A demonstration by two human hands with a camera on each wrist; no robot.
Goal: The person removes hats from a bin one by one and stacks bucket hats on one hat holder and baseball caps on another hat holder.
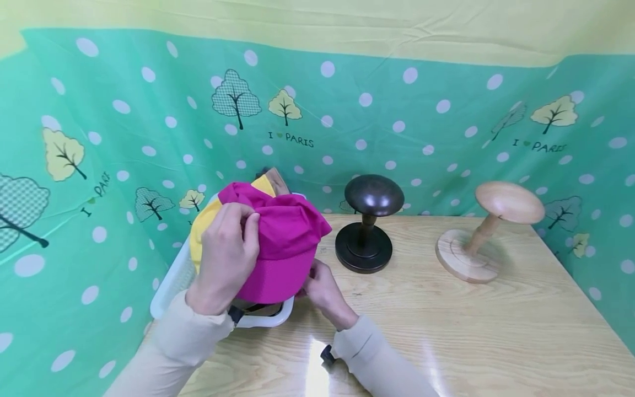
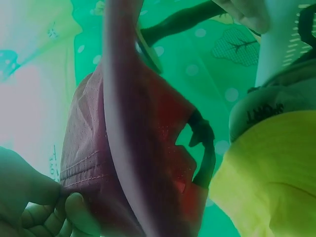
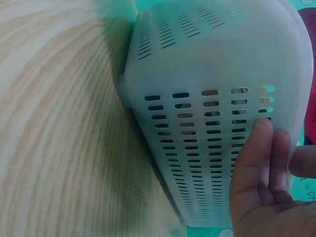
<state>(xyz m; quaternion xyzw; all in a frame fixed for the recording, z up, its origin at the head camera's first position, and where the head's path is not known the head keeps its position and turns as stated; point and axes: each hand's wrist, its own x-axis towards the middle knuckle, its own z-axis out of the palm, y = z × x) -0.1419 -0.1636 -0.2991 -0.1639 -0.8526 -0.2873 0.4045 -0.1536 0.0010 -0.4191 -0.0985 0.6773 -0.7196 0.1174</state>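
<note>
A magenta baseball cap [image 1: 288,237] is held above a white plastic basket [image 1: 265,321], its brim toward the person. My left hand [image 1: 228,248] pinches the cap's crown fabric between thumb and fingers; in the left wrist view, the strap opening shows at the back of the cap [image 2: 89,148]. At the basket's near right side is my right hand [image 1: 324,292]. The right wrist view shows its fingers against the slotted outer wall of the basket [image 3: 197,79], with the thumb over by the rim. A yellow cap [image 2: 266,173] lies in the basket, partly covered by the magenta one.
A dark hat stand [image 1: 367,220] and a light wooden hat stand [image 1: 488,231] stand right of the basket on the wood-grain table [image 1: 421,336]. A brown item [image 1: 278,181] sticks up behind the caps. Green patterned cloth [image 1: 397,99] hangs behind and at both sides.
</note>
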